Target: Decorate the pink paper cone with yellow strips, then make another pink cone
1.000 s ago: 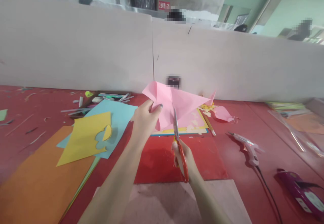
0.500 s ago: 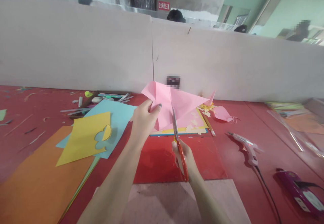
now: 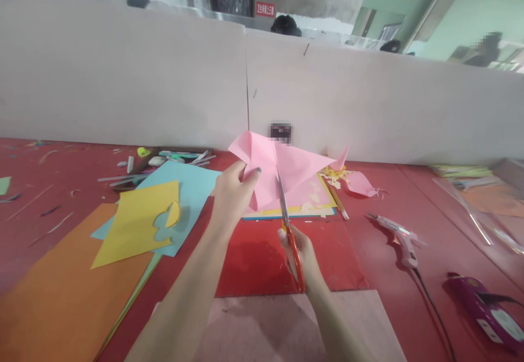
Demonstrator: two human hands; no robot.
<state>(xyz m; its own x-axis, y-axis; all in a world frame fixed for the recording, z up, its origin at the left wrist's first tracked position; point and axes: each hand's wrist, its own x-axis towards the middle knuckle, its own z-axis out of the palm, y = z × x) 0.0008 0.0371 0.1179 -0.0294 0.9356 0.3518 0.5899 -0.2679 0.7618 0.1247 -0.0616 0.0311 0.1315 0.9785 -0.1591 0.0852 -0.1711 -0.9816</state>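
Observation:
My left hand [image 3: 235, 187] pinches a sheet of pink paper [image 3: 264, 173] by its lower left part, thumb on the near face. Creases run across the sheet, and its right side spreads out to a point. Closed round the red handles of a pair of scissors [image 3: 295, 258] is my right hand [image 3: 303, 244]. The blades point up and away and meet the pink paper near its middle, at the lower end of a line running up the sheet. Beneath lies a stack of coloured paper [image 3: 331, 202] strewn with pale scraps.
Yellow paper [image 3: 133, 223] with a cut-out lies left over blue [image 3: 192, 187] and orange sheets [image 3: 69, 280]. A glue gun [image 3: 399, 236] and a purple power strip [image 3: 483, 310] lie right. A pen tray [image 3: 180, 155] stands back left, before a white partition [image 3: 164, 78].
Hardly anything differs. My hands, the pink paper and the scissors hold almost the same position.

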